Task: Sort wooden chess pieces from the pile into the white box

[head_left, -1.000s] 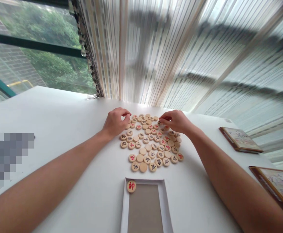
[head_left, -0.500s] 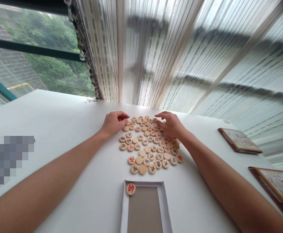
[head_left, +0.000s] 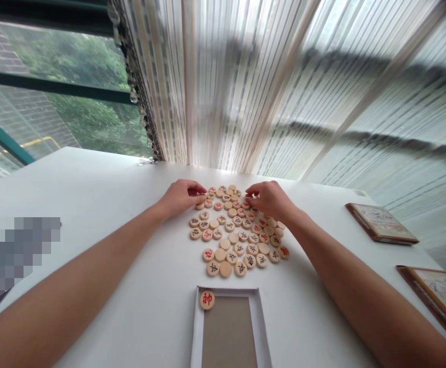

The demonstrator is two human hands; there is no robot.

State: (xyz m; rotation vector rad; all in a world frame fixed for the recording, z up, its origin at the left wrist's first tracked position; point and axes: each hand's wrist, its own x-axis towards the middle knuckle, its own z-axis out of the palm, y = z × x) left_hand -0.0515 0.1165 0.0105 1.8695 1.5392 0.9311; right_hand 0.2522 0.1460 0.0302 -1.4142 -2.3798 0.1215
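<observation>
loosely curled, the left hand and right hand flank round, pale wooden discs spread on the smooth white table; whether either grips one, i cannot tell. nearer, a shallow white-walled box bears a red-lettered disc at one corner.

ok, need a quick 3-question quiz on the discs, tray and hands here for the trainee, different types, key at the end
1. Multiple choice: the character on the lone disc at the corner of the tray is: (a) green (b) red (c) blue.
2. True or false: the left hand and the right hand are both farther from the viewer than the tray.
3. Fill in: among the spread discs, some show red characters, some show black ones, and some are ____ on top.

Key: 1. b; 2. true; 3. blank.
</observation>
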